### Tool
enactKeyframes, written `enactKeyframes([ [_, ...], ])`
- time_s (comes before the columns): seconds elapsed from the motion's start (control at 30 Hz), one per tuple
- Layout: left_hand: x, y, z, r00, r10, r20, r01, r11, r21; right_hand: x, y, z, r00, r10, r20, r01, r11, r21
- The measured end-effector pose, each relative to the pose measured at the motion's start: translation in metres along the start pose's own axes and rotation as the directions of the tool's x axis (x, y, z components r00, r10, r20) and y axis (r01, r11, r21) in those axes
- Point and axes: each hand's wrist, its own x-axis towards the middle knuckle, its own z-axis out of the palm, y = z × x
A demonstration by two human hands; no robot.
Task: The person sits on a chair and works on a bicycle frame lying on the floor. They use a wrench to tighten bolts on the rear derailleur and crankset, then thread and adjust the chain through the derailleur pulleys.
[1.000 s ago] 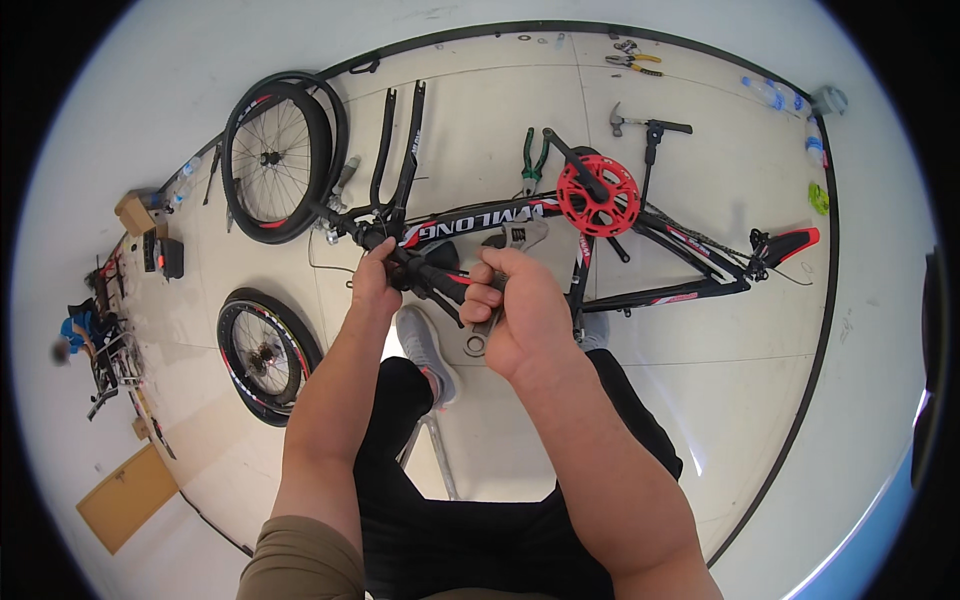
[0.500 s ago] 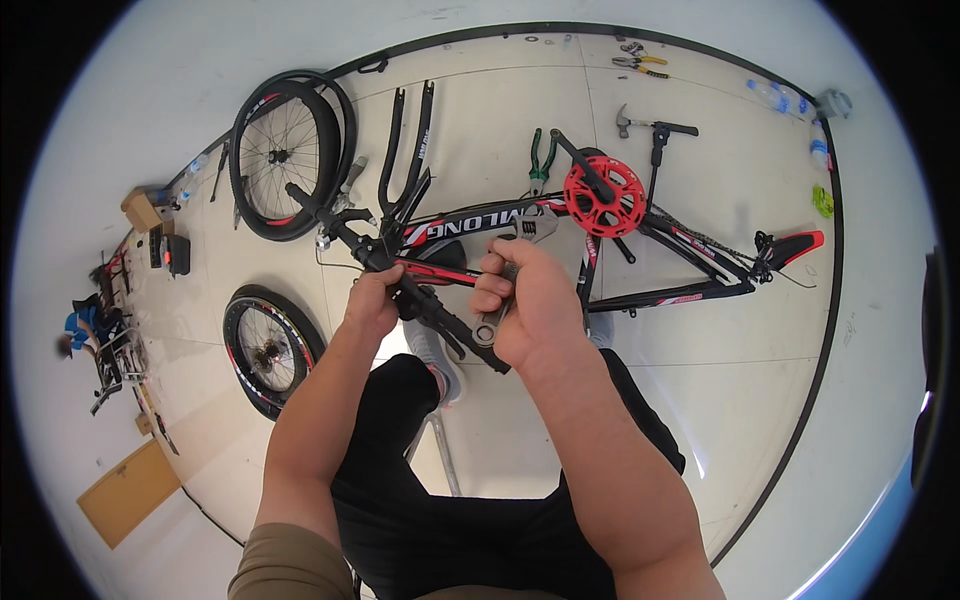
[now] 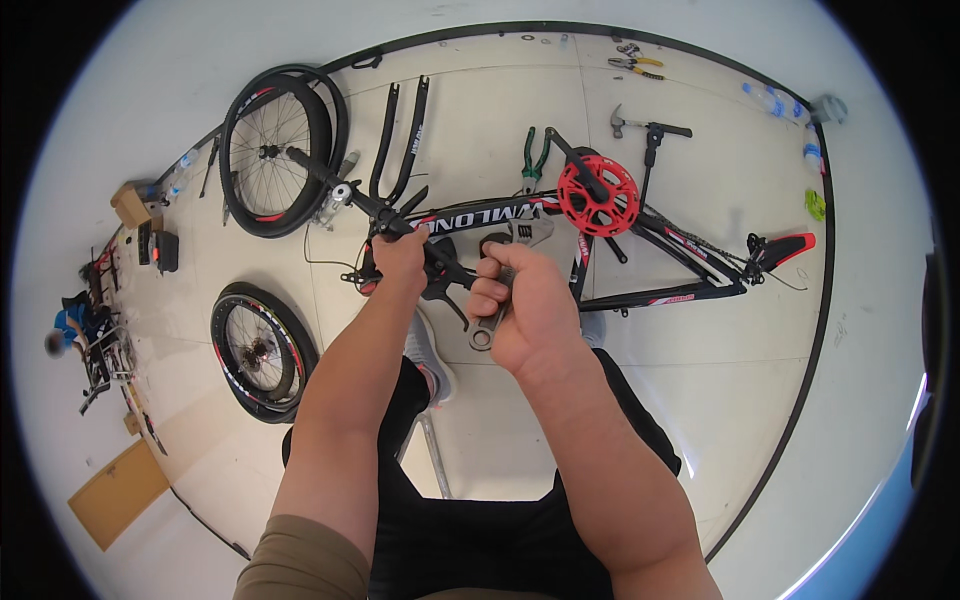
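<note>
Left of the chainring [image 3: 598, 196], handlebar [image 3: 372, 207] is clasped by left hand [image 3: 400, 262], seemingly for steadiness! Wrench [image 3: 528, 232] is clenched mid-shaft by right hand [image 3: 527, 305].

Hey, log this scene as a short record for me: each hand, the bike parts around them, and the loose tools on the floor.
Left hand: closed around the handlebar, near its middle
Right hand: closed around an adjustable wrench, head pointing away from the person
Bike frame: lying on the floor, beyond the hands
Chainring: red, right of the wrench
Wheels: one upper left, one lower left
Loose tools: green-handled pliers, hammer, yellow-handled pliers
</note>
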Motion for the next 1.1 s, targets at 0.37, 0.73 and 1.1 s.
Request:
enactKeyframes([
  [0.37, 0.008, 0.027, 0.041, 0.968, 0.003, -0.249, 0.078, 0.945, 0.316, 0.006, -0.009, -0.002, 1.0, 0.002, -0.021, -0.002, 1.0, -0.004],
  [0.73, 0.05, 0.027, 0.026, 0.97, -0.181, 0.163, 0.152, 0.972, 0.179, 0.007, -0.002, 0.005, 0.999, -0.008, -0.041, 0.007, 1.0, -0.03],
  [1.1, 0.023, 0.043, -0.005, 0.888, -0.091, 0.45, 0.02, 0.987, 0.16, 0.007, 0.008, 0.003, 0.997, -0.012, -0.081, 0.009, 0.999, -0.036],
])
